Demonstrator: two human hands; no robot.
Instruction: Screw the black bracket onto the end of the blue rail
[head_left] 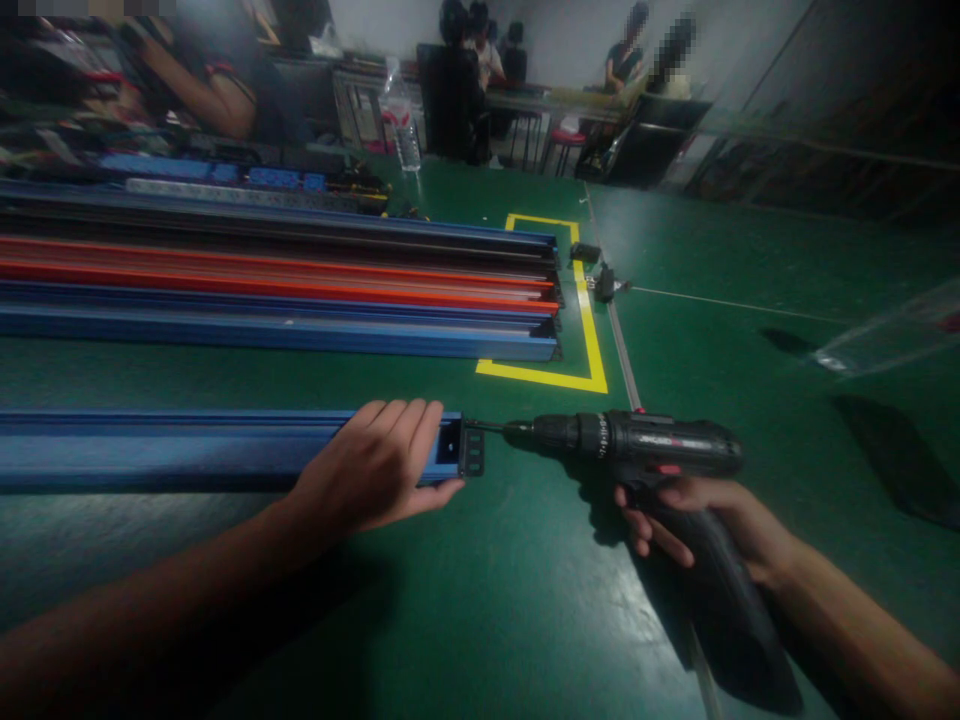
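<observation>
My left hand [375,455] is wrapped over the right end of a blue metal profile [187,450] that lies on the green table. A black end bracket [472,452] with slots caps that end, just beyond my fingers. In my right hand [697,520] is a black cordless drill [667,445], held by its handle with fingers curled near the trigger. The drill points left, and its long bit [487,427] meets the upper part of the end bracket. Whether a screw sits under the tip is too small to tell.
Several blue, black and red profiles [300,270] lie side by side behind, ending inside a yellow tape outline [592,340]. Small black parts [604,283] and a cord lie beyond. Plastic bottles [403,120] stand at the back and right. Other people sit in the background.
</observation>
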